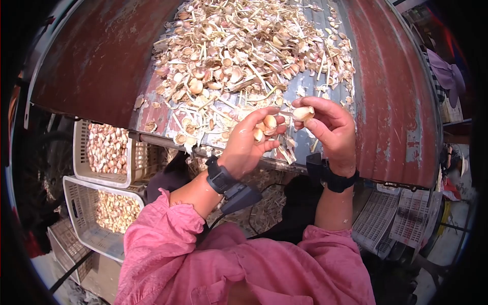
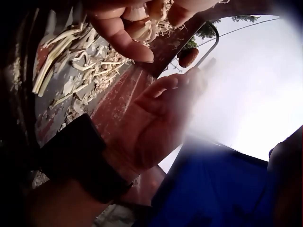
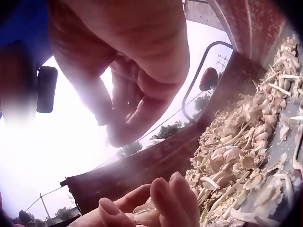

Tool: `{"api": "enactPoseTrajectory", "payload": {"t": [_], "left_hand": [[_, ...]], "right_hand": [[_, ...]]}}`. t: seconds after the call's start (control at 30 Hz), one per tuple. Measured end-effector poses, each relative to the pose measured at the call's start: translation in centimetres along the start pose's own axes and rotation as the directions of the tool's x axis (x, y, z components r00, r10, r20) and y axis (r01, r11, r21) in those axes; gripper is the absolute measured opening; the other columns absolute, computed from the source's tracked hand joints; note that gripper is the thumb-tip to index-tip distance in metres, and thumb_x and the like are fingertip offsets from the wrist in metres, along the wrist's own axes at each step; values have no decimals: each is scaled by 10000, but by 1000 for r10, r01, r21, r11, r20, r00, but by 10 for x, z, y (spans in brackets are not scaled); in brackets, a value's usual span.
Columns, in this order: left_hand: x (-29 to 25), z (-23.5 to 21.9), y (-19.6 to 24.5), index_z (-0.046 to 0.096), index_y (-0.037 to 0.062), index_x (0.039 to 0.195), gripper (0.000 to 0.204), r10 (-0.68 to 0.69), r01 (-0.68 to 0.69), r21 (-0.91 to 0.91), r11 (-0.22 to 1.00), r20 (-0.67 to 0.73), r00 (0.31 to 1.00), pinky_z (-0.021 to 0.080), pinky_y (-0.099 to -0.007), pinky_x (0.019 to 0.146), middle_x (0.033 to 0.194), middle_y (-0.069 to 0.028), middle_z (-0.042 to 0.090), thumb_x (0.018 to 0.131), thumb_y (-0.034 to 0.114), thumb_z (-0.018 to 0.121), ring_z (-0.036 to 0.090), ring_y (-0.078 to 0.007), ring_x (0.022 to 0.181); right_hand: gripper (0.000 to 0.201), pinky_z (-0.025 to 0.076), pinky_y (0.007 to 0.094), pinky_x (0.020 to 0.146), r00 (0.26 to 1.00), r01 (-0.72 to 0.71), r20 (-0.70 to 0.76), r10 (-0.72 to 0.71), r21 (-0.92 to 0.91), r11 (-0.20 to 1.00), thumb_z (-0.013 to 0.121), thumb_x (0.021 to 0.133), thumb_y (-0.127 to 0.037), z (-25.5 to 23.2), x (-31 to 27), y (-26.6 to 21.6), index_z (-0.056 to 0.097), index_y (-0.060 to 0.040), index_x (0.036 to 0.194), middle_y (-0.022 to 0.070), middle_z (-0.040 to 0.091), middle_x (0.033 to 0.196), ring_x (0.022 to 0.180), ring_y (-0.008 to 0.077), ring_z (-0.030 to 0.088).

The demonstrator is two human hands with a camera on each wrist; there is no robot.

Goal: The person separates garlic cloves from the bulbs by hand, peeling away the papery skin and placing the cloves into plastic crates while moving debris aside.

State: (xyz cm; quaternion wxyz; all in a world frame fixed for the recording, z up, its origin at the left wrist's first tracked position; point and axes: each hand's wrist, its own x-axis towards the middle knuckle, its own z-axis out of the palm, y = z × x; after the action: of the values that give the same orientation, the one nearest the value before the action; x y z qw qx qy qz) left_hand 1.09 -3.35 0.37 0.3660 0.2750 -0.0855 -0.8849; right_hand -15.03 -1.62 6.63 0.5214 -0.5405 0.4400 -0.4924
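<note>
My right hand (image 1: 333, 129) pinches a pale garlic clove (image 1: 303, 113) between thumb and fingers, just above the metal sheet. Beside it, my left hand (image 1: 246, 140) is palm up, its fingers curled around a few peeled-looking garlic cloves (image 1: 269, 122). The fingertips of both hands are close together. In the left wrist view the cloves (image 2: 136, 13) show between the left fingers, and the right hand (image 2: 151, 123) appears lower down, partly blurred by glare. The right wrist view has the right hand (image 3: 137, 61) above, its clove hidden, and the left fingers (image 3: 175, 201) below.
A large heap of garlic skins, stems and cloves (image 1: 234, 51) covers the middle of the corrugated metal sheet (image 1: 396, 101). At the lower left stand crates of cloves, one pinkish (image 1: 77, 147), one paler (image 1: 71, 201). Stacked plastic crates (image 1: 378, 218) are at the right.
</note>
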Motion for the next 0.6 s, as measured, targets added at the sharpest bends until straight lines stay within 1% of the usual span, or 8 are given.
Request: {"api": "enactPoseTrajectory", "payload": {"t": [0.07, 0.1, 0.13, 0.2, 0.3, 0.4, 0.47, 0.6], "left_hand": [[2, -1, -3, 468, 44, 1111, 317, -23, 26, -70, 997, 43, 999, 450, -270, 659, 974, -68, 568, 887, 253, 384, 557, -150, 836], [4, -2, -5, 466, 43, 1113, 335, -38, 50, -141, 989, 88, 995, 452, -272, 669, 975, -71, 569, 892, 275, 367, 560, -155, 842], [6, -4, -6, 466, 43, 1113, 335, -40, 52, -140, 989, 92, 995, 452, -272, 669, 975, -71, 569, 892, 275, 367, 560, -155, 842], [7, -8, -5, 468, 41, 1099, 347, -50, 59, -186, 981, 52, 997, 449, -259, 654, 961, -72, 575, 895, 294, 347, 564, -158, 843], [8, -6, -4, 490, 45, 1010, 243, -68, 54, -257, 965, -48, 997, 451, -236, 580, 947, -99, 576, 867, 233, 434, 581, -190, 818], [11, -10, -4, 500, 51, 938, 164, -61, 39, -303, 952, -63, 996, 434, -203, 488, 930, -118, 572, 842, 183, 493, 593, -204, 785], [13, -11, -2, 496, 56, 915, 132, -45, 28, -306, 952, -49, 998, 406, -185, 445, 913, -116, 571, 839, 163, 503, 593, -192, 760], [12, -15, 1, 490, 59, 883, 97, 13, -26, -270, 962, -50, 999, 337, -165, 376, 849, -96, 563, 841, 145, 505, 579, -158, 703]], "right_hand": [[253, 480, 242, 714, 989, 149, 28, -147, -286, 947, 530, 782, 26, 9, 0, 2, 553, 30, 1034, 94, 581, 969, 857, 136, 570], [226, 474, 217, 646, 986, 150, 137, -92, -515, 844, 534, 785, 11, 15, 1, -5, 573, 15, 1007, 74, 578, 907, 765, 110, 571], [226, 474, 217, 646, 987, 150, 135, -93, -518, 842, 534, 785, 11, 16, 2, -2, 573, 15, 1007, 74, 578, 907, 765, 110, 571], [216, 459, 204, 604, 994, -66, -98, 39, -281, 958, 534, 781, 6, 14, 7, 13, 589, -1, 990, 67, 573, 866, 675, 97, 559], [194, 468, 197, 604, 959, -154, -283, -8, -543, 826, 522, 821, -58, -39, 48, 39, 601, -12, 991, 55, 574, 892, 688, 79, 560], [185, 467, 207, 589, 952, -200, -302, -49, -736, 646, 543, 810, -82, -65, 94, 71, 610, -31, 975, 52, 582, 868, 673, 80, 559], [226, 454, 305, 649, 973, 57, -13, -232, -955, 291, 598, 723, -118, -73, 112, 97, 618, -53, 939, 136, 585, 847, 705, 226, 579], [190, 454, 311, 657, 980, -196, -178, 89, -775, 601, 589, 711, -84, -73, 96, 87, 621, -53, 896, 124, 581, 819, 716, 228, 576]]}}
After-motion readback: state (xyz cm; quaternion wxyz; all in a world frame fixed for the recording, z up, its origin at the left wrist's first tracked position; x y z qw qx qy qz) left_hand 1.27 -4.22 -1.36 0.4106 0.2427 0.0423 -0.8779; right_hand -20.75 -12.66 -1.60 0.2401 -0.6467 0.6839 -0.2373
